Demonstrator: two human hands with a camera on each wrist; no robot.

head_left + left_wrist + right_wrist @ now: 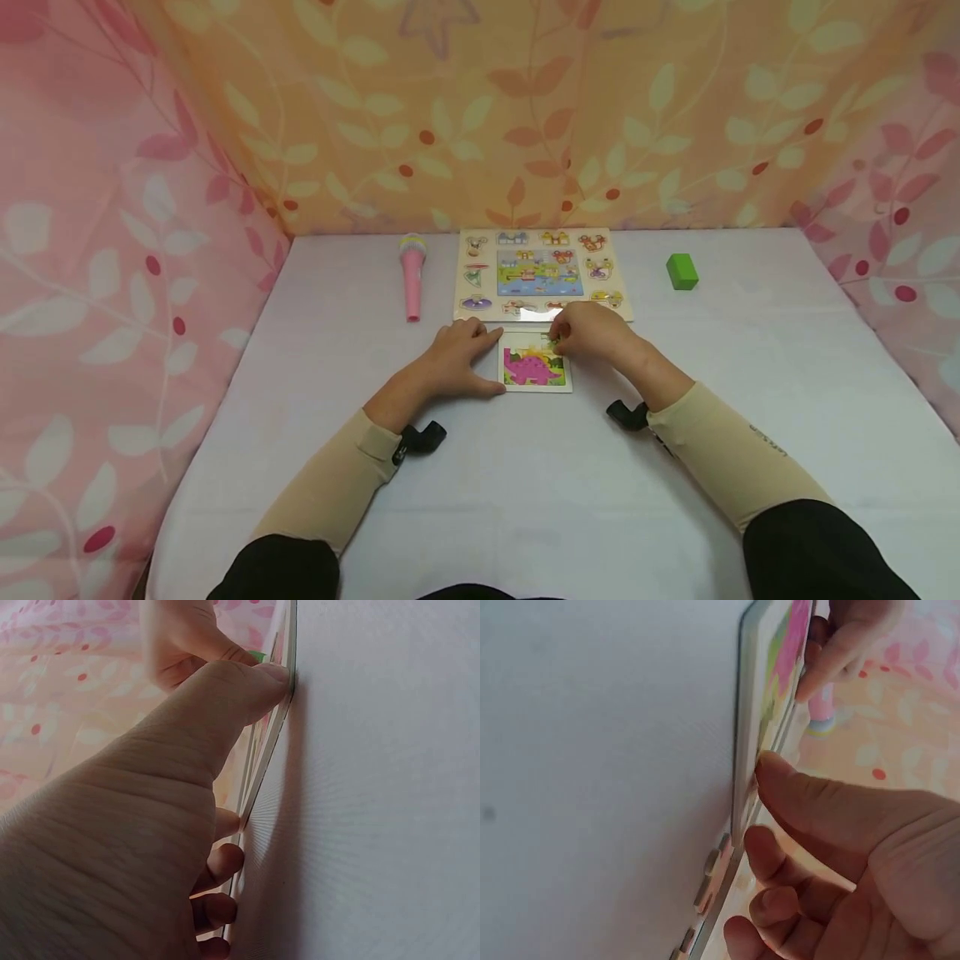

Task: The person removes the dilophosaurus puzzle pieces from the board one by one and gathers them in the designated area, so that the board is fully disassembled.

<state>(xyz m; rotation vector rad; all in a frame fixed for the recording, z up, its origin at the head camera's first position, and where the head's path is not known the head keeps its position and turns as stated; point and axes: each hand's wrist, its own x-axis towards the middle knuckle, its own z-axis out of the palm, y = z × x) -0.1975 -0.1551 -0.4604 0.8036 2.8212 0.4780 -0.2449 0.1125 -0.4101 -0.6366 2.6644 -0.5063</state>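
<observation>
A small square jigsaw puzzle (533, 367) with a pink dinosaur picture and a white border lies flat on the table. Its upper part looks pale, with little picture showing. My left hand (459, 360) holds the puzzle's left side, thumb at the near corner and index finger at the far corner. At the upper right corner, my right hand (592, 332) pinches what looks like a puzzle piece (551, 338), mostly hidden by the fingers. In the right wrist view the right thumb (778, 771) touches the puzzle's edge area, while the other fingers stay curled.
Just behind the puzzle lies a larger wooden puzzle board (540, 273) with several cartoon pieces. A pink toy microphone (412, 279) lies to its left. Off to the right sits a green block (682, 272). Patterned curtains (480, 108) enclose the white table (480, 500).
</observation>
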